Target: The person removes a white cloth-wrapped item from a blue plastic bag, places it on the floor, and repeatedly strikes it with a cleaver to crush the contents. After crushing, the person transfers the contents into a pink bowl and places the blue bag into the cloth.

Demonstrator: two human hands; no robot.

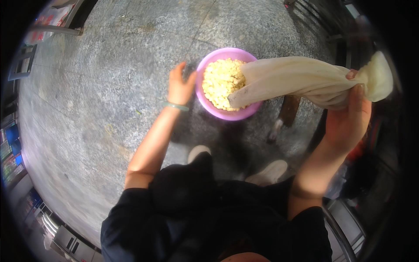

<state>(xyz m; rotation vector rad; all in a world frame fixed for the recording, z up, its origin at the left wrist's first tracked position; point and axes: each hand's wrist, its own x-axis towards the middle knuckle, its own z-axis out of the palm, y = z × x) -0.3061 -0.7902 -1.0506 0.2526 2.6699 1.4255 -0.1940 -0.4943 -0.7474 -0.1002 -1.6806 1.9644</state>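
Observation:
A pink plastic basket (203, 98) with a mesh wall stands on the floor before me. Small pale-yellow pieces (222, 82) lie heaped inside; their exact kind is unclear. My right hand (350, 111), raised at the right, grips a long off-white cloth bag (294, 78) by a gathered part. From there the cloth reaches leftward, its wide end over the basket and covering part of the heap. A rounded pale bulge (376, 78) sticks out beyond my right fingers. My left hand (180, 85), with a pale green bangle at its wrist, is empty beside the basket's left rim, fingers apart.
Rough grey concrete floor (98, 82) spreads around the basket. A brown wooden piece (290, 109) shows below the cloth. My pale shoes (268, 173) are just below the basket. A metal-framed item (347, 222) is at lower right, and a grey cabinet (70, 240) at lower left.

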